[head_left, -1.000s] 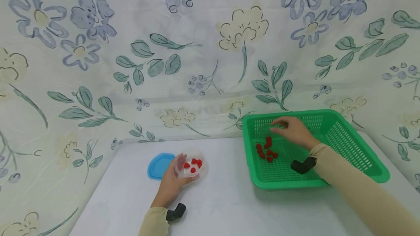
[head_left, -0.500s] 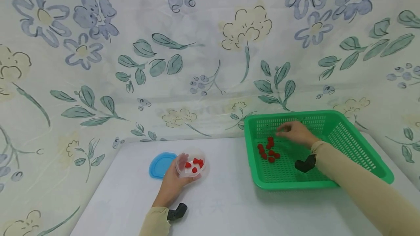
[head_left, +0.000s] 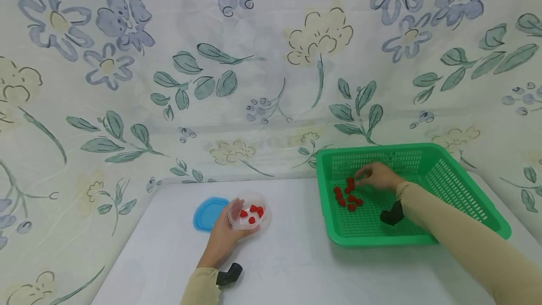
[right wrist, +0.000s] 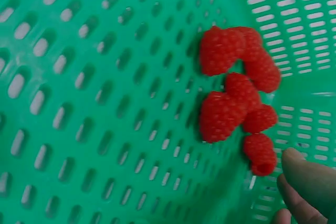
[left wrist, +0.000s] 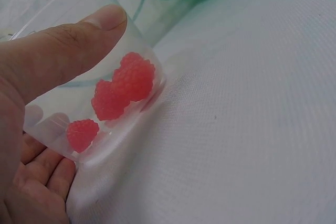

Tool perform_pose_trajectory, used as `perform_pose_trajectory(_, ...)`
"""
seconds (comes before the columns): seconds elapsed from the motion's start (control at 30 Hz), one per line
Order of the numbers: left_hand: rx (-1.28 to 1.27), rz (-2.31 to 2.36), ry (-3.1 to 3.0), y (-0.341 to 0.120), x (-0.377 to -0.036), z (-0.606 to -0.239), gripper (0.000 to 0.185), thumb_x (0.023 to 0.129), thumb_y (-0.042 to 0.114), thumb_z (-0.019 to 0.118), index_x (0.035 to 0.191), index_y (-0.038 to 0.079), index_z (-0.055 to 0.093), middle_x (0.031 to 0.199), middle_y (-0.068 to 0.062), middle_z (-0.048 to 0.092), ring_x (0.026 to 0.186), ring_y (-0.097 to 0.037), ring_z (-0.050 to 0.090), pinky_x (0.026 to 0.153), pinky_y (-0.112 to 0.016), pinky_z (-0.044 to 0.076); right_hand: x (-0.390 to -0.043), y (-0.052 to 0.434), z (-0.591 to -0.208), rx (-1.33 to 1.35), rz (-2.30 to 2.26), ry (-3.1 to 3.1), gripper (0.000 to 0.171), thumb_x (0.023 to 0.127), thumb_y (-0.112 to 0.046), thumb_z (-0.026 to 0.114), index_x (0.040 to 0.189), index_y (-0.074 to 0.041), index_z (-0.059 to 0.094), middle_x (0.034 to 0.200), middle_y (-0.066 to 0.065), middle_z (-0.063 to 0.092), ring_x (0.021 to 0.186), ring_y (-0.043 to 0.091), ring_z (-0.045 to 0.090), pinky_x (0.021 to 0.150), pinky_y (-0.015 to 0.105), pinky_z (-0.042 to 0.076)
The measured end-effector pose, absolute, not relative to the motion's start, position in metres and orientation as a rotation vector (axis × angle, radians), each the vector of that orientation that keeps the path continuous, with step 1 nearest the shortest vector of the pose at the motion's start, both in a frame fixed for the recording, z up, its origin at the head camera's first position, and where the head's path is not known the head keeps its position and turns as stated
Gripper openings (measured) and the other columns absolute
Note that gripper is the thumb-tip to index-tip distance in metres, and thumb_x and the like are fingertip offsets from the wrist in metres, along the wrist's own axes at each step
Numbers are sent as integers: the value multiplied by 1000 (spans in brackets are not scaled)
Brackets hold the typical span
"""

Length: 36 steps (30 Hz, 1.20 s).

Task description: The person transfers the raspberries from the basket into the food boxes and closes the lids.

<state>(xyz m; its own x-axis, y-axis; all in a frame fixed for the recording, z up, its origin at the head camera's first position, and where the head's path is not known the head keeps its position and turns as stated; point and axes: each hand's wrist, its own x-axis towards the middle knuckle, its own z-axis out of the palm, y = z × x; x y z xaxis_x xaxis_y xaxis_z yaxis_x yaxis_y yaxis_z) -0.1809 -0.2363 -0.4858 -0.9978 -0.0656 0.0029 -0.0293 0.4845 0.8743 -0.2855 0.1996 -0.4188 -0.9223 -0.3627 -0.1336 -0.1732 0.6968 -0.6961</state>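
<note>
- We work at a white bench (head_left: pixel 296 267) covered with a fine-woven cloth; behind it and at both sides hangs a pale sheet (head_left: pixel 254 60) printed with blue and cream flowers and green leaves.
- A green basket (head_left: pixel 461 187) with slotted walls stands on the bench at our right, and a blue lid (head_left: pixel 205 213) lies flat at our left.
- Our left hand (head_left: pixel 222 239) holds a clear tub (head_left: pixel 247 213) just beside the blue lid, thumb curled over its wall, fingers (left wrist: pixel 44 182) underneath; the tub is tilted and has red raspberries (left wrist: pixel 123 90) inside.
- Our right hand (head_left: pixel 378 176) is inside the basket, its fingertips at the top berry of the loose raspberry pile (head_left: pixel 347 196) on the basket floor.
- We cannot tell whether those fingers already pinch a berry: the head view is too small, and the right wrist view shows only one fingertip (right wrist: pixel 307 177) at its corner, just beside the lowest berry.
- The left wrist view cuts off most of the tub and hand.
- A dark wrist mount (head_left: pixel 391 213) hides part of the basket floor.
</note>
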Motion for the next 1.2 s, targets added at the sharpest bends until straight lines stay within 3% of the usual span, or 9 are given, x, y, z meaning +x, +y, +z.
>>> perform_pose_trajectory(0.27,89,-1579,-2676,-236,-181,-487,100,72,37,91,154,20,36,152,-1,48,143,-27,39,114,-53,35,-286,197,-425,-445,-971,2663,36,96,-20,68,115,10,68,122,30,63,113,47,59,91,54,52)
perform_pose_trajectory(0.9,78,-1576,-2675,-236,-180,-486,100,72,38,91,154,20,36,152,-1,48,144,-28,39,113,-53,36,-284,183,-429,-379,-911,2704,32,92,-19,71,105,10,70,107,23,69,99,37,65,82,46,56)
perform_pose_trajectory(1.2,82,-1568,-2679,-237,-179,-485,99,73,36,91,153,21,36,152,-1,48,143,-28,38,113,-54,37,-283,183,-412,-418,-993,2690,35,97,-21,66,114,9,69,120,28,65,111,45,61,89,53,54)
